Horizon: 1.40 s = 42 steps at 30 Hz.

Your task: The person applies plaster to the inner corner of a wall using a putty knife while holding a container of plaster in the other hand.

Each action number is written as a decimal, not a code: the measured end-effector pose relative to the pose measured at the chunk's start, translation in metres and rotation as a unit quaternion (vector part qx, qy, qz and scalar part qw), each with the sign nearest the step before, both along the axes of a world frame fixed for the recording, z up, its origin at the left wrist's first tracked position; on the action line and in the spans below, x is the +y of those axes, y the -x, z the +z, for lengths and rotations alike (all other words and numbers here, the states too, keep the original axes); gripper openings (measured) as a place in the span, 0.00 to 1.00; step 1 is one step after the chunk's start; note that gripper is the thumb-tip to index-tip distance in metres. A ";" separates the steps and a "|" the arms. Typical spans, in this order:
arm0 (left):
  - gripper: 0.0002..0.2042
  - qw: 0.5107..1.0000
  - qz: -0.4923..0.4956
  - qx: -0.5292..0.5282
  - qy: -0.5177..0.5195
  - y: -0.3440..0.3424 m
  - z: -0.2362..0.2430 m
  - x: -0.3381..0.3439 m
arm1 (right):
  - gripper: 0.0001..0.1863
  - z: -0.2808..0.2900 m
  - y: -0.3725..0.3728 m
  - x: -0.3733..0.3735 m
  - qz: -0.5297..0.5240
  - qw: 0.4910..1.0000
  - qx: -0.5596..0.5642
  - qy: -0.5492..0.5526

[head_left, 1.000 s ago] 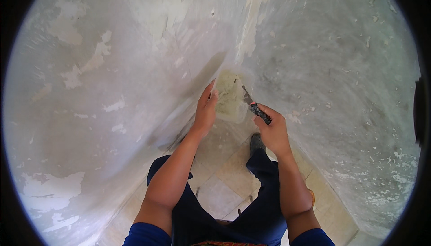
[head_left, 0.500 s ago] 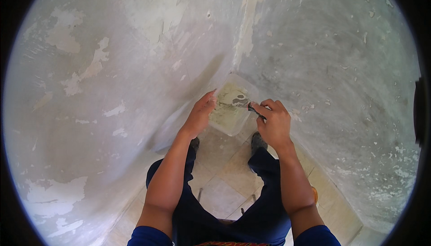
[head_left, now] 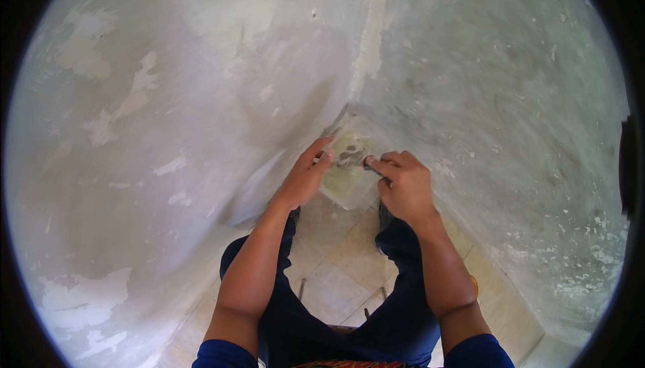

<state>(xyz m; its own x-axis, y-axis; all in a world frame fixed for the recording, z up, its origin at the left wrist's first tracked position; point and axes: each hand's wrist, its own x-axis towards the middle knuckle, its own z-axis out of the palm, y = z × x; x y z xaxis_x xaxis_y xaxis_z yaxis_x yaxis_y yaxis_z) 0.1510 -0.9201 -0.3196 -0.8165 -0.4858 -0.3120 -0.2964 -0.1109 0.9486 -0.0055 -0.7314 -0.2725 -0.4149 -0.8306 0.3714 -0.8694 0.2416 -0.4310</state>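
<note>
A translucent plastic tub [head_left: 346, 201] holds pale yellow-green filler paste [head_left: 342, 183] in front of me, at the foot of the wall corner. My left hand [head_left: 304, 176] is closed at the tub's left rim, fingertips over its edge. From the other side my right hand [head_left: 406, 183] grips the dark handle of a putty knife [head_left: 351, 158]. The knife's smeared grey blade lies in or on the paste, pointing left. Much of the handle is hidden by my right fingers.
Two grey, patchy plastered walls, the left wall [head_left: 168, 119] and the right wall [head_left: 490, 99], meet beyond the tub. Beige floor tiles [head_left: 332, 294] lie below, between my legs. Part of an orange thing [head_left: 474, 287] shows beside my right forearm.
The tub has tilted, its left side now raised. My left hand has moved slightly right with the rim, and the putty knife has shifted a little left across the paste.
</note>
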 end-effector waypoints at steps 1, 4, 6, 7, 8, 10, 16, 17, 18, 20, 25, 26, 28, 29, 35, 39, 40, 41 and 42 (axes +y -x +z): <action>0.27 1.000 -0.001 -0.001 -0.001 -0.001 0.000 0.000 | 0.24 0.000 -0.007 -0.001 0.027 0.999 0.009 -0.016; 0.27 0.999 0.050 0.005 -0.014 -0.003 -0.002 -0.003 | 0.23 0.004 -0.017 0.002 0.062 0.997 0.023 -0.037; 0.27 0.999 0.035 -0.003 -0.003 -0.005 -0.004 -0.004 | 0.22 0.012 -0.015 0.004 0.069 0.996 0.027 -0.044; 0.27 0.999 0.035 -0.005 -0.004 -0.006 -0.006 -0.004 | 0.22 0.017 -0.009 0.008 0.058 0.996 0.024 -0.058; 0.27 1.000 0.023 0.011 -0.001 -0.006 -0.007 -0.004 | 0.22 0.019 -0.007 0.010 0.048 0.996 0.021 -0.072; 0.27 0.999 0.016 0.027 0.002 -0.005 -0.011 -0.005 | 0.21 0.020 -0.009 0.014 0.021 0.997 0.010 -0.068; 0.24 0.993 0.005 0.065 -0.098 0.009 -0.007 0.003 | 0.21 0.002 -0.029 0.011 -0.020 0.999 -0.002 -0.035; 0.24 0.995 0.010 0.060 -0.075 0.011 -0.011 0.003 | 0.22 0.001 -0.038 0.011 -0.019 0.999 -0.012 -0.040; 0.23 0.997 0.018 0.053 -0.051 0.011 -0.014 0.004 | 0.22 0.002 -0.046 0.010 -0.018 0.999 -0.014 -0.041; 0.23 0.998 0.036 0.031 -0.041 0.015 -0.021 0.002 | 0.22 0.007 -0.059 0.010 0.018 0.992 0.016 -0.126; 0.25 0.988 0.094 0.083 -0.090 0.020 -0.019 0.000 | 0.21 0.013 -0.037 0.014 0.020 0.991 0.001 -0.129; 0.26 0.987 0.120 0.071 -0.080 0.017 -0.027 -0.004 | 0.20 0.015 -0.030 0.016 0.022 0.996 -0.006 -0.089; 0.27 0.985 0.149 0.058 -0.071 0.016 -0.031 -0.006 | 0.19 0.026 -0.019 0.022 0.015 0.997 -0.006 -0.073; 0.27 0.986 0.150 0.060 -0.051 0.015 -0.029 -0.006 | 0.18 0.035 -0.015 0.025 0.008 0.998 -0.006 -0.057; 0.25 0.996 0.090 0.020 0.018 0.017 0.000 -0.001 | 0.17 0.065 -0.005 0.035 -0.015 0.997 0.046 -0.065; 0.24 0.995 0.072 0.041 0.064 0.012 0.002 -0.003 | 0.15 0.044 -0.015 0.024 0.019 0.991 0.084 -0.099; 0.24 0.995 0.070 0.039 0.063 0.012 0.002 -0.002 | 0.14 0.040 -0.018 0.021 0.021 0.988 0.102 -0.113; 0.23 0.992 0.068 0.052 0.090 0.012 0.001 -0.002 | 0.13 0.036 -0.022 0.018 0.023 0.984 0.119 -0.127; 0.23 0.988 0.068 0.066 0.118 0.013 0.001 0.000 | 0.13 0.033 -0.025 0.015 0.023 0.984 0.119 -0.128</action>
